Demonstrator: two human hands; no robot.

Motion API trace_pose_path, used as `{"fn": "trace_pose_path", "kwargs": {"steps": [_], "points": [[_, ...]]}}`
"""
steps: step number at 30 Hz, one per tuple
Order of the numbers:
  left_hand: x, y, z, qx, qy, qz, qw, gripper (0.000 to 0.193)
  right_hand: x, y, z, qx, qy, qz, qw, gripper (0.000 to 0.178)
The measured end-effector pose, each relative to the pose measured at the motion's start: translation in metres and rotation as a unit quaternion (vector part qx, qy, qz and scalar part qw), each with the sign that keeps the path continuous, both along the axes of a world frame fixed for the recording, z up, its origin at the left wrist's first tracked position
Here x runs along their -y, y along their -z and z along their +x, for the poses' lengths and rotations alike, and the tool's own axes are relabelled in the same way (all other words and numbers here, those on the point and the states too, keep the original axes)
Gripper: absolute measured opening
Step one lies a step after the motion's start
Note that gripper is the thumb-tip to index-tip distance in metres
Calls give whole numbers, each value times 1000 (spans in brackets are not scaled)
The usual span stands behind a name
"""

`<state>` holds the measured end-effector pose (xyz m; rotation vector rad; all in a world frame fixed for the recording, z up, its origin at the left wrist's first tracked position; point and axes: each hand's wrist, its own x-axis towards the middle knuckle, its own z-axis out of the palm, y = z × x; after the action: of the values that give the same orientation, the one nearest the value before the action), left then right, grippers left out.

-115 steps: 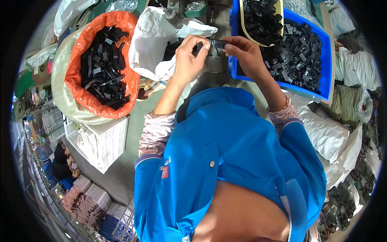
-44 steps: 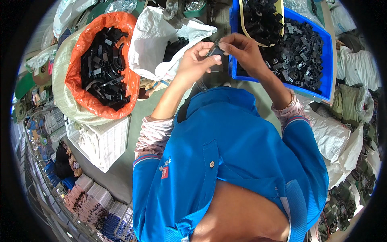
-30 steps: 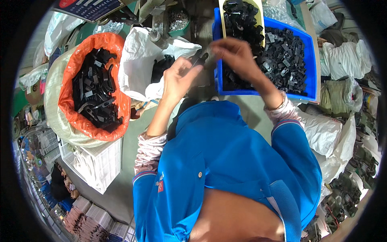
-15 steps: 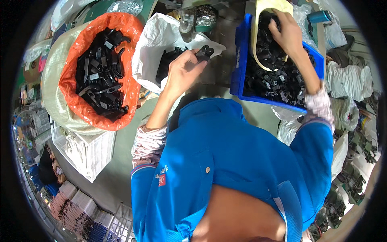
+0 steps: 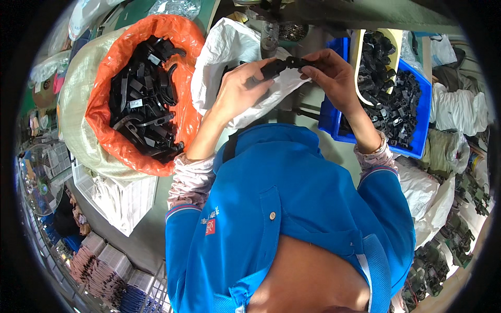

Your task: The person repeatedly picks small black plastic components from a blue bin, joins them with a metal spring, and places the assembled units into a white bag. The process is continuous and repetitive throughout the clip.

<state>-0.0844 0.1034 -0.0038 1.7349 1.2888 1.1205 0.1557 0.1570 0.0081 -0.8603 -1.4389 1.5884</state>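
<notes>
Between thumb and fingers, my left hand [image 5: 241,88] grips a black plastic part [image 5: 272,68] with a rounded, holed end. A smaller black piece [image 5: 296,62] is pinched in my right hand [image 5: 334,78], and it meets the end of the left-hand part. Both hands are above the edge of a white sack [image 5: 229,44], which has dark parts inside, mostly hidden by my left hand. To the right of my right hand is a cream-coloured scoop-like container [image 5: 361,86] full of black pieces. It rests in a blue bin [image 5: 417,148] that holds many small black parts.
An orange plastic-lined sack [image 5: 99,112] of long black parts stands at my left, above a white crate [image 5: 130,208]. Beyond my hands, a bowl of small metal pieces [image 5: 293,32] sits beside machinery. A grey metal beam [image 5: 360,14] crosses the far side.
My right hand has come left from the cream container and now holds a small black piece against the part in my left hand. The whole view has shifted slightly.
</notes>
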Motion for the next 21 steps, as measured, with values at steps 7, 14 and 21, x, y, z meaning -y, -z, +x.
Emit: {"fn": "trace_pose_path", "kwargs": {"steps": [7, 14, 21], "points": [[-17, -3, -25, -34, 34, 18, 999, 20, -7, 4, -18, 62, 4, 26, 998, 26], [-34, -1, -42, -88, 66, 72, 991, 32, -9, 3, -34, 80, 31, 48, 995, 28], [-47, -12, -44, -136, 84, 109, 981, 27, -10, 10, -52, 60, 66, 97, 991, 26]]}}
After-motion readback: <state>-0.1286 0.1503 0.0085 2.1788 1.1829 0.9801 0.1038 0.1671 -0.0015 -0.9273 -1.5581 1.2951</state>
